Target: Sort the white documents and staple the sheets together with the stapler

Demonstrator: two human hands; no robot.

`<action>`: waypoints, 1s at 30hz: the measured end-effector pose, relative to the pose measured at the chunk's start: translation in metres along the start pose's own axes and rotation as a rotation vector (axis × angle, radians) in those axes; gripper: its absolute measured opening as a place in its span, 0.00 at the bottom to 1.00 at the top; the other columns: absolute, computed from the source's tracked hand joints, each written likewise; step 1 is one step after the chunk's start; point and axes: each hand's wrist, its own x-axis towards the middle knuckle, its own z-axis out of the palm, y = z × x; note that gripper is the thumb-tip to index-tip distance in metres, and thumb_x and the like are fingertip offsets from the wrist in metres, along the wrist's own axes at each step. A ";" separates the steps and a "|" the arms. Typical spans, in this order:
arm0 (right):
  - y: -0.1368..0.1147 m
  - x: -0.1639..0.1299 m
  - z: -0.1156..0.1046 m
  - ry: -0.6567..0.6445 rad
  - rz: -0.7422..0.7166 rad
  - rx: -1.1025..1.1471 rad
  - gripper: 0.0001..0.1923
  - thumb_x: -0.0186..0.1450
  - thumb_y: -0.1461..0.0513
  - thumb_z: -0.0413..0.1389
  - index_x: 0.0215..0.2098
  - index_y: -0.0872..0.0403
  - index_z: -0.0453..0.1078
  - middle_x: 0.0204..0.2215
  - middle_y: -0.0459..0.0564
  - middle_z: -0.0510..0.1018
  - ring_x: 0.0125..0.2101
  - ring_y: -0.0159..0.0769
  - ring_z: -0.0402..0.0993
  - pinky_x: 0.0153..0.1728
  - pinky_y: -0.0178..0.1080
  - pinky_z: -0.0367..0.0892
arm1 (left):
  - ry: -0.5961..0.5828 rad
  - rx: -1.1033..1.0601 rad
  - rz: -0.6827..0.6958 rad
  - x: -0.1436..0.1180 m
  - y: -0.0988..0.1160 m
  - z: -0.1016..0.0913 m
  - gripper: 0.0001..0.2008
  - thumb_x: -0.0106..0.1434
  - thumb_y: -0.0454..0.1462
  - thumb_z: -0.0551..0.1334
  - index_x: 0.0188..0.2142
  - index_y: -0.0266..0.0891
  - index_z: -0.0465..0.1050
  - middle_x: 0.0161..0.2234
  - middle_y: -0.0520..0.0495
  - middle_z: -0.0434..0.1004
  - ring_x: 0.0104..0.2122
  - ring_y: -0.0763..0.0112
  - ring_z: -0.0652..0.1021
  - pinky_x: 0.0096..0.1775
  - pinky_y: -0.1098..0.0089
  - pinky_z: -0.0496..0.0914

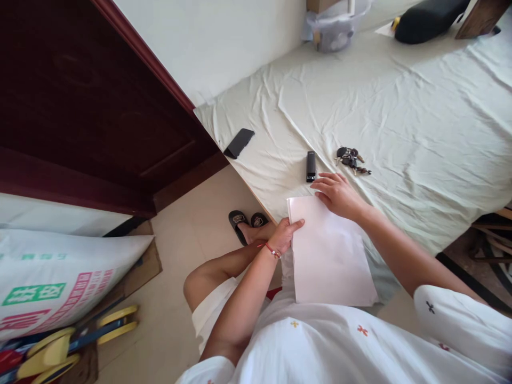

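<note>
Pinched white paper [332, 256] by its left edge, near upper corner, in left grip [285, 234]. Held right grip [338, 194] loosely open at paper's upper right, just beside black stapler [311, 165] on surface [420, 133].

smooth, matt paper sheets [332, 258]; matt, wrinkled cloth [400, 101]; stapler [311, 164] in dark plastic look, shiny at one end; metal-looking keys [350, 158].

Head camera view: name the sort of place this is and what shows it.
Most likely a room in a home: black open-toed slippers on the pale tiled floor, a wrinkled pale cloth cover over the work surface, and a bunch of dark keys lying on it.
</note>
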 end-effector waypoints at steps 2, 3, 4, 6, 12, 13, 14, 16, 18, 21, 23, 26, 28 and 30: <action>-0.016 0.003 0.000 -0.050 -0.007 -0.035 0.17 0.77 0.63 0.49 0.56 0.53 0.78 0.57 0.57 0.82 0.67 0.57 0.67 0.69 0.69 0.50 | -0.003 0.017 0.013 0.000 -0.001 0.001 0.35 0.42 0.53 0.82 0.43 0.29 0.84 0.39 0.35 0.88 0.42 0.49 0.86 0.49 0.56 0.77; -0.022 0.004 0.000 -0.081 -0.011 -0.045 0.18 0.77 0.63 0.49 0.56 0.53 0.78 0.55 0.57 0.83 0.67 0.56 0.67 0.70 0.69 0.48 | -0.004 0.026 0.014 0.000 -0.001 0.002 0.36 0.42 0.53 0.82 0.43 0.29 0.84 0.38 0.35 0.88 0.41 0.50 0.86 0.47 0.57 0.77; -0.028 0.005 0.001 -0.112 -0.014 -0.051 0.18 0.77 0.63 0.48 0.55 0.54 0.78 0.53 0.58 0.84 0.68 0.55 0.67 0.70 0.69 0.47 | -0.004 0.037 0.012 0.000 -0.002 0.002 0.36 0.42 0.54 0.82 0.43 0.29 0.84 0.37 0.36 0.88 0.40 0.50 0.86 0.46 0.57 0.76; -0.036 0.006 0.004 -0.156 -0.023 -0.050 0.18 0.77 0.64 0.47 0.54 0.55 0.79 0.50 0.59 0.85 0.67 0.54 0.68 0.70 0.67 0.48 | -0.003 0.054 0.006 0.000 -0.002 0.003 0.37 0.41 0.54 0.82 0.43 0.29 0.84 0.36 0.37 0.88 0.38 0.52 0.85 0.43 0.59 0.76; -0.037 0.004 0.013 -0.151 -0.089 0.009 0.18 0.76 0.65 0.47 0.55 0.58 0.78 0.52 0.62 0.84 0.62 0.52 0.74 0.69 0.63 0.53 | 0.029 0.033 0.015 -0.001 -0.002 0.006 0.38 0.41 0.56 0.82 0.44 0.31 0.83 0.36 0.38 0.88 0.36 0.56 0.85 0.42 0.61 0.76; -0.036 0.003 0.013 -0.150 -0.098 0.014 0.18 0.76 0.65 0.47 0.54 0.58 0.78 0.52 0.63 0.83 0.62 0.52 0.74 0.68 0.62 0.54 | 0.030 0.029 0.014 -0.002 -0.002 0.007 0.38 0.42 0.56 0.81 0.44 0.31 0.83 0.36 0.38 0.88 0.36 0.55 0.85 0.42 0.60 0.76; -0.035 0.003 0.014 -0.146 -0.103 0.020 0.18 0.76 0.65 0.47 0.54 0.58 0.78 0.52 0.63 0.83 0.60 0.53 0.75 0.67 0.62 0.55 | 0.028 0.027 0.012 -0.002 -0.002 0.007 0.39 0.42 0.56 0.81 0.45 0.31 0.83 0.37 0.38 0.88 0.36 0.55 0.85 0.42 0.60 0.76; -0.034 0.003 0.014 -0.115 -0.112 0.046 0.18 0.77 0.63 0.48 0.54 0.59 0.78 0.51 0.64 0.83 0.58 0.54 0.77 0.65 0.60 0.59 | 0.010 0.021 0.011 -0.002 -0.002 0.008 0.38 0.43 0.56 0.81 0.45 0.31 0.83 0.37 0.38 0.88 0.37 0.54 0.86 0.44 0.59 0.77; -0.033 0.004 0.013 -0.054 -0.117 0.089 0.19 0.77 0.61 0.48 0.55 0.59 0.78 0.51 0.63 0.83 0.57 0.54 0.77 0.61 0.58 0.63 | -0.011 0.024 0.015 -0.002 -0.002 0.009 0.38 0.44 0.57 0.81 0.44 0.31 0.83 0.37 0.38 0.88 0.38 0.54 0.86 0.44 0.58 0.77; -0.034 0.006 0.012 -0.007 -0.133 0.143 0.17 0.77 0.60 0.49 0.49 0.57 0.80 0.47 0.61 0.84 0.54 0.53 0.77 0.57 0.54 0.65 | -0.031 0.055 0.018 -0.002 -0.001 0.010 0.38 0.44 0.59 0.80 0.43 0.31 0.83 0.36 0.38 0.88 0.37 0.55 0.86 0.41 0.60 0.77; -0.033 0.009 0.010 -0.023 -0.135 0.166 0.16 0.77 0.60 0.50 0.43 0.56 0.80 0.44 0.60 0.85 0.52 0.52 0.77 0.54 0.53 0.66 | -0.029 0.069 0.022 -0.003 -0.001 0.011 0.38 0.43 0.60 0.80 0.42 0.31 0.83 0.36 0.38 0.88 0.37 0.54 0.86 0.41 0.61 0.77; -0.025 0.015 0.007 -0.023 -0.079 0.204 0.16 0.76 0.61 0.49 0.41 0.56 0.79 0.43 0.59 0.85 0.49 0.50 0.78 0.52 0.50 0.67 | -0.034 0.068 0.020 -0.008 -0.006 0.013 0.37 0.47 0.60 0.78 0.42 0.31 0.83 0.38 0.37 0.88 0.41 0.52 0.86 0.46 0.58 0.78; -0.016 0.018 0.005 -0.024 0.001 0.210 0.16 0.75 0.62 0.49 0.40 0.55 0.79 0.42 0.58 0.84 0.49 0.49 0.77 0.51 0.47 0.67 | -0.041 0.048 0.001 -0.014 -0.011 0.015 0.36 0.48 0.61 0.77 0.41 0.31 0.83 0.39 0.36 0.88 0.45 0.49 0.86 0.50 0.55 0.78; -0.007 0.018 0.004 -0.070 0.095 0.174 0.16 0.74 0.62 0.50 0.38 0.54 0.79 0.40 0.57 0.84 0.48 0.48 0.77 0.50 0.45 0.67 | -0.025 -0.003 -0.030 -0.018 -0.017 0.016 0.35 0.47 0.60 0.78 0.40 0.31 0.82 0.39 0.35 0.88 0.47 0.47 0.86 0.53 0.53 0.78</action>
